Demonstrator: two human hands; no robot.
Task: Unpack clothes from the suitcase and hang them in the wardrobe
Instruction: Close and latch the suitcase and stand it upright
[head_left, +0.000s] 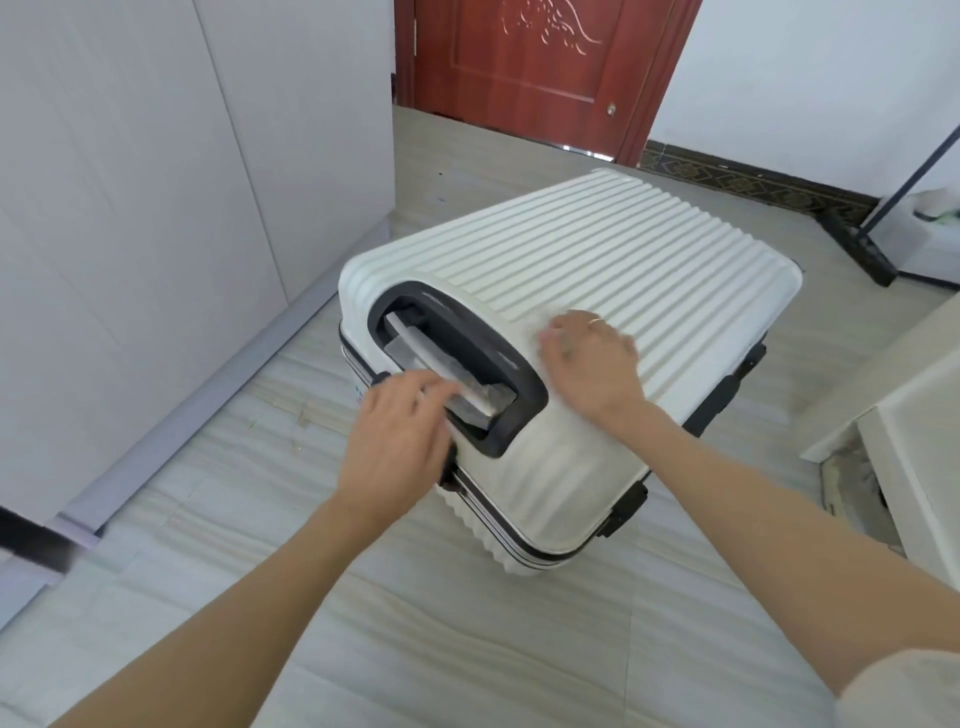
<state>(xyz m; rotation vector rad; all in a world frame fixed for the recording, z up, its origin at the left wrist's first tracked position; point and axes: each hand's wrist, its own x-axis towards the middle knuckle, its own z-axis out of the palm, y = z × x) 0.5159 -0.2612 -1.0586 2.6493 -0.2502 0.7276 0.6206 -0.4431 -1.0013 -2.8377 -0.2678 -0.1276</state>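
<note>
One white ribbed suitcase (597, 291) lies flat on the pale tiled floor (441, 623), closed, its broad ribbed face up. Its long axis runs on a diagonal from near-left to far-right; the ribs run the same way. The end carrying the black-framed handle recess (467, 364) points toward the camera and slightly left; the opposite end points toward the far right wall. One pale telescopic handle bar (441, 364) lies inside the recess, partly wrapped in what looks like clear film. Dark hardware shows along the right edge and at the near corner (623, 509), too blurred to identify. A dark seam with a light stripe runs round the shell's side. A small bluish mark sits on the side near the left hand; unreadable. No other writing or brand legible. Left hand (400, 441): over the near-left edge of the suitcase, fingers extended and loosely spread, tips at the handle bar's near end; not gripping anything; motion-blurred. Right hand (592, 358): palm down on the ribbed top just right of the recess, fingers slightly bent, holding nothing; one ring visible. One white wardrobe (156, 182) stands along the left, doors closed. One red-brown door (530, 67) at the far end. One white furniture piece (909, 415) at the right edge.
</note>
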